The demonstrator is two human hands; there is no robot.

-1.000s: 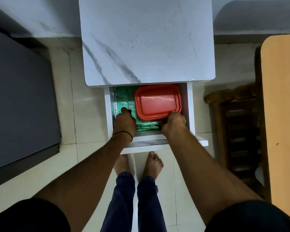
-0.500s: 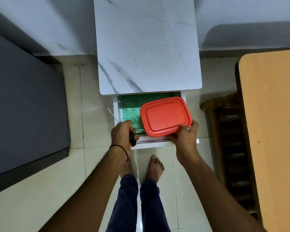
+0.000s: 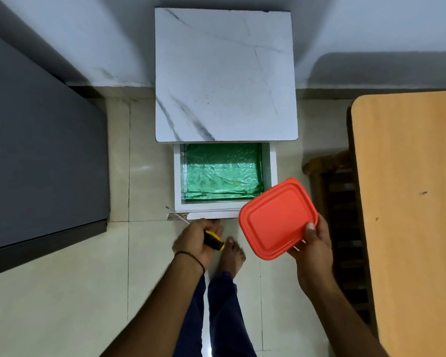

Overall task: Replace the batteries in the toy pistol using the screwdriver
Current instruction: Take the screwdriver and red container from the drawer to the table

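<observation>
Gripping: right hand (image 3: 310,243) around lidded red box (image 3: 277,219), left (image 3: 197,239) around screwdriver (image 3: 213,239); drawer (image 3: 178,176) green-lined.

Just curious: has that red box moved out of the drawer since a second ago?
Yes. The red box has come out of the drawer, toward the person and rightward, in the right hand.

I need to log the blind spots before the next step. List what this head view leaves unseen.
- Contents of the red box: head view, its shut lid hides them.
- Toy pistol and batteries: nowhere in view.
- Screwdriver handle: mostly wrapped by the left hand; tip too thin to read.
- Back of the drawer: covered by the marble tabletop.
- Right hand fingers: under the box.
</observation>
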